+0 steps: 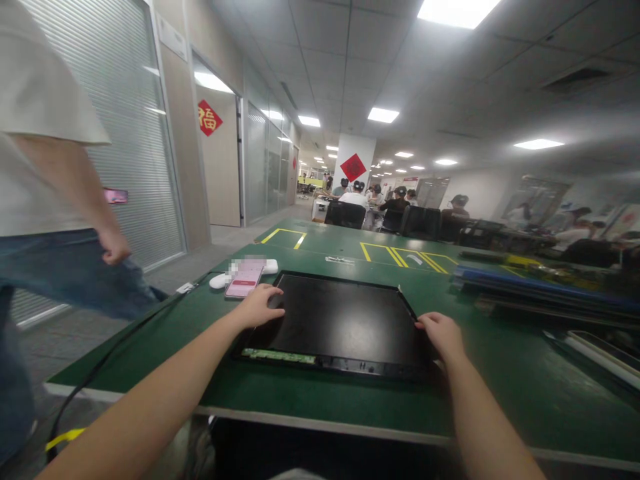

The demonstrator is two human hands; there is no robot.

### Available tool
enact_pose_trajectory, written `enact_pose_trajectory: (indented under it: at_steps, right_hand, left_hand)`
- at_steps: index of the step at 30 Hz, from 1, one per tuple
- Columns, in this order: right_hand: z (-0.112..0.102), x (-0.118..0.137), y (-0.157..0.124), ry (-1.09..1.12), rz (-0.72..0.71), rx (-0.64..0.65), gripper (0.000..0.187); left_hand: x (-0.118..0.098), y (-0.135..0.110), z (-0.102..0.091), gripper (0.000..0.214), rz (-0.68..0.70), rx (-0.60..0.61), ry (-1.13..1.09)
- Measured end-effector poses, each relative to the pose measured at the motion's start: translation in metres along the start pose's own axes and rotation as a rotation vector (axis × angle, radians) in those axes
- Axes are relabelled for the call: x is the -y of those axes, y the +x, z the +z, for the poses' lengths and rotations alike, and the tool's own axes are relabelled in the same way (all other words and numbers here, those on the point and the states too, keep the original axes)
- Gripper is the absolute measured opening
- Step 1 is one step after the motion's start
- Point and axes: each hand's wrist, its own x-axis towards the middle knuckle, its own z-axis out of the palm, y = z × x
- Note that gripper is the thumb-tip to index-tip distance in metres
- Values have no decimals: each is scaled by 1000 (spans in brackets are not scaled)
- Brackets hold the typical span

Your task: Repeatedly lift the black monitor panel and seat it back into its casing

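A black LCD display panel (345,317) in a thin dark frame lies flat on the green table, with a green circuit board strip (280,356) along its near left edge. My left hand (259,307) rests over the panel's left edge, thumb and fingers apart. At the right edge, my right hand (441,333) has thumb and fingers closed on the frame's rim. A lit smartphone (245,280), partly blurred out, lies just beyond my left hand. It leans near a white rounded object (218,281).
The green table (165,347) bears yellow tape marks (285,233). Blurred long blue and dark strips (500,283) lie at the right. A black cable (115,347) runs along the left edge. A person (45,167) stands at left; others sit at tables behind.
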Motion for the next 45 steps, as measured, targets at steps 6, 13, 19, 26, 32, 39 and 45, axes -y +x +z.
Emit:
enact_pose_trajectory:
  at_steps: [6, 13, 19, 26, 32, 39, 45]
  right_hand:
    - [3, -1, 2, -45, -107, -13, 27]
    - [17, -6, 5, 7, -362, 152, 42]
    - [22, -11, 7, -16, -315, 230, 40]
    - [23, -12, 10, 11, -314, 221, 38]
    - [23, -12, 10, -12, -332, 225, 39]
    - [23, -11, 9, -35, -338, 220, 39]
    - [21, -10, 8, -26, -327, 225, 38]
  left_hand:
    - [-6, -8, -8, 56, 336, 200, -76]
    - [-3, -13, -21, 67, 380, 385, -110]
    - [-3, -13, -29, 79, 386, 469, -116]
    - [-4, -13, -34, 87, 430, 490, -83]
    - [-2, -13, -32, 91, 450, 495, -84]
    - [-5, -13, -32, 87, 490, 464, -108]
    - [-5, -14, -30, 82, 488, 460, -117]
